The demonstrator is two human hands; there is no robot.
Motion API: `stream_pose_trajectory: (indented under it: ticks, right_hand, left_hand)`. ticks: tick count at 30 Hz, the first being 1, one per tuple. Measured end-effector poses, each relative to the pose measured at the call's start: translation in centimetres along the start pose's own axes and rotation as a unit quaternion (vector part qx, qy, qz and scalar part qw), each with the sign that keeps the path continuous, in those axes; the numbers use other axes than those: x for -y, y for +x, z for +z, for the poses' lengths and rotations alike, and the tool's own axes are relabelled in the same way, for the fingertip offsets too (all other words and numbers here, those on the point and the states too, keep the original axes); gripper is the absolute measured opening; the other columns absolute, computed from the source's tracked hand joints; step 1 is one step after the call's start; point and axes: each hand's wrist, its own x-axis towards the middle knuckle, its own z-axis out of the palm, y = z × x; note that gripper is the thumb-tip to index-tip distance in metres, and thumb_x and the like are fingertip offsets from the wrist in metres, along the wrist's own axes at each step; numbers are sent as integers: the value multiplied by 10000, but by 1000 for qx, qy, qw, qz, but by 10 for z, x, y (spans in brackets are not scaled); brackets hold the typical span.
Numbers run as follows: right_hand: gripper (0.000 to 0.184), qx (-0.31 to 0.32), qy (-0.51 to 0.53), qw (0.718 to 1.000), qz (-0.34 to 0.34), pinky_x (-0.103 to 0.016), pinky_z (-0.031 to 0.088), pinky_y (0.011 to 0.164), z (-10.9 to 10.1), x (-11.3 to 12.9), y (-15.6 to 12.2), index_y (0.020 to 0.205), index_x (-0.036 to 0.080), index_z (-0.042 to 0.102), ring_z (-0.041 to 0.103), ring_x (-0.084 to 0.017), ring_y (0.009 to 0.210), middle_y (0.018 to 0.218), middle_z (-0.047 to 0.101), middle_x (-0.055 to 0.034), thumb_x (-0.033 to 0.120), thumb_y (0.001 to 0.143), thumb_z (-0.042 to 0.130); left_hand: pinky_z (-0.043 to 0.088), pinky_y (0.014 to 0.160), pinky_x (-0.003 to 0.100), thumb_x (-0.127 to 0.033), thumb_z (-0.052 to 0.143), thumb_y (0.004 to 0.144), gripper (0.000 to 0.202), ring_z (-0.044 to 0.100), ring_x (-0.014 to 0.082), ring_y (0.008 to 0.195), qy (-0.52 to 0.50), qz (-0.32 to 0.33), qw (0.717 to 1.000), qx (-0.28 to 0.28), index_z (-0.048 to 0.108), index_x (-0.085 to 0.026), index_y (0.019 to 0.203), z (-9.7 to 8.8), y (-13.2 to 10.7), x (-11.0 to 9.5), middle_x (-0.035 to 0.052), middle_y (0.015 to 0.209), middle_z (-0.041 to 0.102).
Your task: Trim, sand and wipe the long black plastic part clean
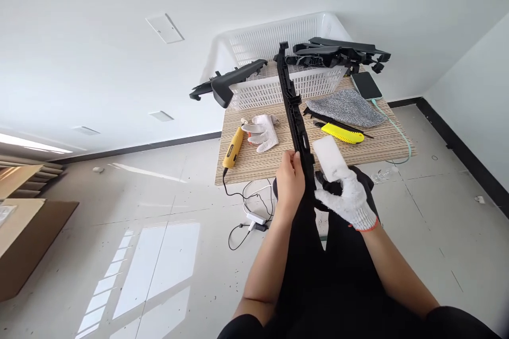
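Observation:
My bare left hand (290,183) is closed round the near end of a long black plastic trim part (293,108) that runs away from me across the small wooden table (254,161). My right hand (350,198), in a white knit glove, grips a white rectangular block (329,154) and holds it against the right side of that part near the table's front edge.
A white mesh basket (278,71) at the back holds more black trim parts (338,53). A spare white glove (263,131), yellow power tool (234,147), yellow utility knife (342,134), grey cloth (345,107) and phone (366,86) lie on the table. Cables (250,212) trail on the floor.

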Motion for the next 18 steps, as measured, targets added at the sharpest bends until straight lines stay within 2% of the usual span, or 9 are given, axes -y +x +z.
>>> stream_pose_trajectory:
  ticks: [5, 9, 12, 14, 16, 18]
  right_hand:
    - [588, 45, 0, 999, -10, -423, 627, 714, 10, 6, -13, 1051, 303, 584, 747, -261, 798, 972, 755, -34, 497, 605, 916]
    - [445, -12, 23, 1000, -16, -384, 620, 666, 18, 7, -15, 988, 274, 594, 722, -214, 711, 916, 757, -20, 459, 697, 875]
    - [398, -52, 52, 997, -3, -389, 624, 675, 24, 7, -9, 933, 257, 611, 715, -211, 710, 897, 749, -30, 443, 704, 877]
    - [370, -35, 93, 995, 8, -421, 637, 742, 26, 6, -3, 954, 259, 632, 734, -238, 802, 946, 745, -51, 433, 725, 865]
    - [382, -15, 141, 990, 7, -447, 639, 806, 27, 5, 3, 1017, 267, 635, 739, -262, 926, 1027, 736, -64, 431, 744, 846]
    - [457, -18, 144, 989, 11, -463, 632, 830, 25, 2, 6, 1072, 271, 623, 730, -275, 985, 1080, 724, -71, 440, 719, 859]
  left_hand:
    - [344, 609, 268, -309, 448, 1045, 184, 492, 146, 601, -18, -22, 999, -17, 472, -239, 877, -1, 28, 2, -40, 682, 523]
    - [363, 606, 268, -390, 465, 1047, 206, 497, 134, 611, -82, -38, 996, -14, 529, -223, 945, 1, 36, 6, -31, 714, 548]
    - [443, 658, 277, -498, 454, 1042, 318, 561, 145, 673, -164, -50, 983, 60, 586, -208, 1054, 3, 25, 12, -13, 753, 588]
    - [511, 842, 312, -520, 486, 1026, 358, 650, 191, 912, -207, -35, 967, 145, 621, -205, 1130, 3, 10, 17, 34, 926, 675]
    - [470, 1071, 372, -506, 545, 1004, 380, 605, 246, 1212, -241, -19, 948, 209, 623, -217, 1237, 3, -6, 21, 66, 1197, 684]
    - [456, 1135, 423, -501, 569, 992, 432, 561, 272, 1302, -275, -35, 931, 238, 592, -232, 1330, 3, -20, 23, 72, 1318, 649]
